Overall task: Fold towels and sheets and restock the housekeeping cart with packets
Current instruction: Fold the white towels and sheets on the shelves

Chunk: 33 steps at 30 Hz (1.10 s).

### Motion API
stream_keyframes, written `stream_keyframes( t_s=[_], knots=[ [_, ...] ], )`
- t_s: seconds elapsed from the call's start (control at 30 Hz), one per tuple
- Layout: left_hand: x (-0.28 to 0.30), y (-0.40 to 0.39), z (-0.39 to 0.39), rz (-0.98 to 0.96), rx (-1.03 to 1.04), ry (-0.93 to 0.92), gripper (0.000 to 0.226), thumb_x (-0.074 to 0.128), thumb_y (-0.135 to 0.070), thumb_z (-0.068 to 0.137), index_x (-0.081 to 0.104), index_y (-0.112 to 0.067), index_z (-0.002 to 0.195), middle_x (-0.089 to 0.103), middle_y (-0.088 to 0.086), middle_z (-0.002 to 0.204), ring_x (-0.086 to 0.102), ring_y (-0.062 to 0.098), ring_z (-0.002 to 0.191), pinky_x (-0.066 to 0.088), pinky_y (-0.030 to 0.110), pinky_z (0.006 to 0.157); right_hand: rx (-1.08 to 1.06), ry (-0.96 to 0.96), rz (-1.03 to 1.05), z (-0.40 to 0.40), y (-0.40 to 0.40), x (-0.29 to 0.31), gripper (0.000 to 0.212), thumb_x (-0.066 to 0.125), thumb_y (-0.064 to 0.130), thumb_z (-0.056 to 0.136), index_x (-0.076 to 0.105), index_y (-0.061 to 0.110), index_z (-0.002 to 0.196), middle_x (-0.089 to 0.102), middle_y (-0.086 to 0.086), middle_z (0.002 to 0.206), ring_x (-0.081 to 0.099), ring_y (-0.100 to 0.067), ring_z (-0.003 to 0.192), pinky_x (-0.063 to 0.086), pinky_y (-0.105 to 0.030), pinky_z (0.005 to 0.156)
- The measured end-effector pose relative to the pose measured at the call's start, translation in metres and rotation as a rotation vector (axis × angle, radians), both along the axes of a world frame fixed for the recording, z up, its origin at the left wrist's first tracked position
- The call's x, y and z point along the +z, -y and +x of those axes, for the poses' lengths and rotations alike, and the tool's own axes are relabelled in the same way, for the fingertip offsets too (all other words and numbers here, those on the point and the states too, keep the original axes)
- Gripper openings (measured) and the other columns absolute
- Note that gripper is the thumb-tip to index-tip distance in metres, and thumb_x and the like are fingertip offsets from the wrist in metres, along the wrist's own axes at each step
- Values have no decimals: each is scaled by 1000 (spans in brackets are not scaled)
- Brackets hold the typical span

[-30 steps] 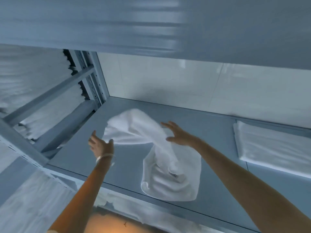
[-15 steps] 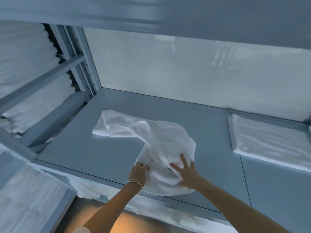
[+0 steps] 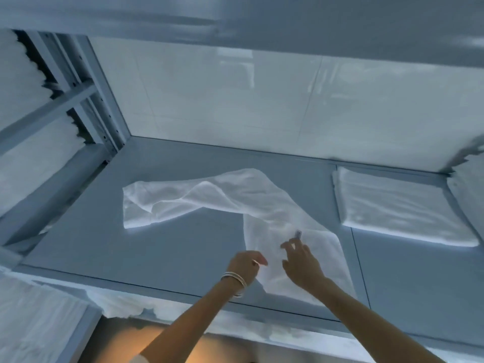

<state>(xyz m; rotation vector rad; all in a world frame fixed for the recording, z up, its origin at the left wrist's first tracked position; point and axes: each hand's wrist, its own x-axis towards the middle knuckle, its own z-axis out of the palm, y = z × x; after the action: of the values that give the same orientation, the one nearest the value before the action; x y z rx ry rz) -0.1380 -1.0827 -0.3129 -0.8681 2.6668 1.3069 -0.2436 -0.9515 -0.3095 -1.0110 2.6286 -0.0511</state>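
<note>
A big grey shelf (image 3: 162,247) holds a loose white towel (image 3: 235,200) in the middle and a folded stack (image 3: 400,208) on the right. 2 hands meet at the towel's near end: the left hand (image 3: 246,263) pinches its edge, and the right hand (image 3: 301,263) rests on it with loose fingers.

Bare forearms, bangles on the left wrist

Both arms are bare to the frame's lower edge. Thin silver bangles (image 3: 234,280) stack around the left wrist; a sliver of pale fabric (image 3: 137,359) shows near the left elbow.
</note>
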Motion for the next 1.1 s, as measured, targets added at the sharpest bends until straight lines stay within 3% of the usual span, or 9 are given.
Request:
stream_keyframes(
  t_s=[0.27, 0.37, 0.47, 0.63, 0.73, 0.8, 0.87, 0.97, 1.1],
  knots=[
    [-10, 49, -12, -399, -198, -49, 56, 49, 4, 79, 55, -18, 129, 47, 6, 138, 42, 26, 127, 29, 28, 108, 33, -45, 146, -11, -134, -71, 34, 19, 47, 100, 49, 33, 111, 68, 1, 109, 69, -33, 94, 57, -49, 59],
    [-15, 44, -24, -456, -268, 9, 65, 51, -5, 80, 41, -28, 140, 29, 3, 151, 30, 26, 136, 31, 34, 110, 10, -68, 250, -34, -167, -34, 45, 74, 26, 76, 54, 36, 116, 60, 6, 123, 61, -23, 112, 53, -55, 84],
    [-19, 39, -34, -559, -330, 135, 70, 50, -16, 87, 20, -36, 147, 7, -3, 158, 9, 22, 145, 24, 34, 113, -197, -88, 459, -63, -187, -11, 43, 32, 18, 98, 38, 28, 139, 33, 7, 150, 24, -20, 141, 15, -46, 117],
    [-28, 33, -46, -717, -401, 293, 64, 49, -24, 92, 20, -37, 147, -4, -4, 159, -1, 24, 146, 12, 40, 116, -278, 94, 134, -49, -118, -3, 49, 32, 32, 101, 25, 17, 147, 28, -5, 152, 30, -26, 137, 24, -40, 113],
    [-30, 34, -46, -732, -379, 304, 44, 59, -22, 87, 48, -30, 129, 26, -1, 153, 24, 25, 141, 25, 43, 111, -174, 270, 41, -25, -69, -16, 70, 44, 45, 96, 9, 17, 151, 15, -8, 157, 19, -28, 143, 20, -41, 115],
    [-35, 41, -44, -797, -389, 246, 45, 89, -15, 47, 67, -25, 84, 65, 2, 108, 65, 27, 96, 54, 39, 72, -143, 219, 100, -17, -57, -29, 74, 48, 50, 92, 7, 27, 150, 8, -5, 157, 9, -31, 143, 23, -49, 112],
    [-37, 51, -37, -816, -382, 250, 51, 92, -13, 29, 65, -25, 70, 63, -3, 83, 64, 24, 68, 51, 29, 47, -150, 134, 127, -10, -56, -34, 69, 50, 44, 92, 13, 32, 148, 7, -1, 156, 8, -30, 143, 28, -48, 110],
    [-23, 61, -15, -770, -446, 370, 23, 52, -21, 91, 52, -21, 114, 53, 0, 117, 52, 26, 107, 49, 34, 77, -106, -45, 32, -6, -62, -33, 67, 53, 38, 92, 18, 23, 148, 28, -1, 150, 27, -24, 137, 35, -39, 107],
    [-5, 83, 25, -605, -438, 492, 18, 36, -24, 95, 49, -19, 107, 60, 3, 112, 57, 25, 100, 42, 31, 78, -84, -95, -135, -14, -66, -25, 72, 61, 35, 88, 23, 25, 148, 69, -3, 99, 67, -23, 86, 52, -34, 76]
  ],
)
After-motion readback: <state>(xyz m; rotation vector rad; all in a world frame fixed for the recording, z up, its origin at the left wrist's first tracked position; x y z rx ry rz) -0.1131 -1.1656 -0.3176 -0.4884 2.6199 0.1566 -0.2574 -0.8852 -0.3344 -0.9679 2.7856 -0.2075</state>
